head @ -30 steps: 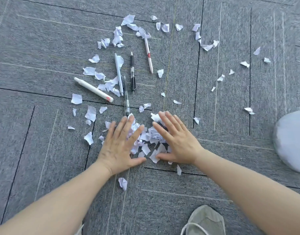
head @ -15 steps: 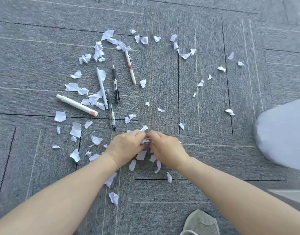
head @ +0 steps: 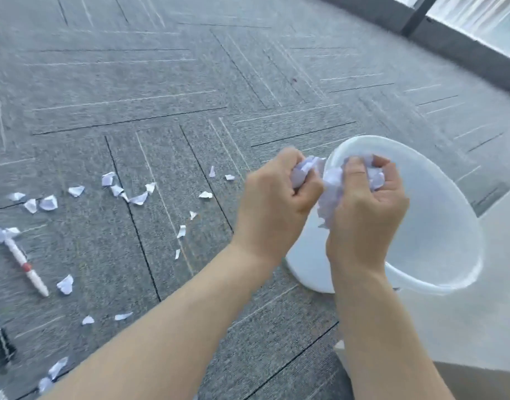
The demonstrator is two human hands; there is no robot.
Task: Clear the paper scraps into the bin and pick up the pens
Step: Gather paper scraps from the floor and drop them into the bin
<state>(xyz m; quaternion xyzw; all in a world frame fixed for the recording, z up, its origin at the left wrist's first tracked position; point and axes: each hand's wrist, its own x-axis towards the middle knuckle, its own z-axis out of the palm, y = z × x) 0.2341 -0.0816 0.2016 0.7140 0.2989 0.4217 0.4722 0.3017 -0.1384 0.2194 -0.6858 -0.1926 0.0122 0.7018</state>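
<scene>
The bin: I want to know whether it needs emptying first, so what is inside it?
The white bin looks bare inside where visible. Both hands, the left hand and the right hand, hold paper scraps over its near-left side, covering that part of the inside.

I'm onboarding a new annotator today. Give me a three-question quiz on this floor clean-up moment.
1. True or false: both hands grip paper scraps.
2. Where is the right hand? A) over the white bin B) on the carpet C) on a pen
3. Fill in: the white pen with a red band lies on the ____.

Key: 1 true, the left hand too, gripping scraps. 2 A. 3 carpet.
</scene>
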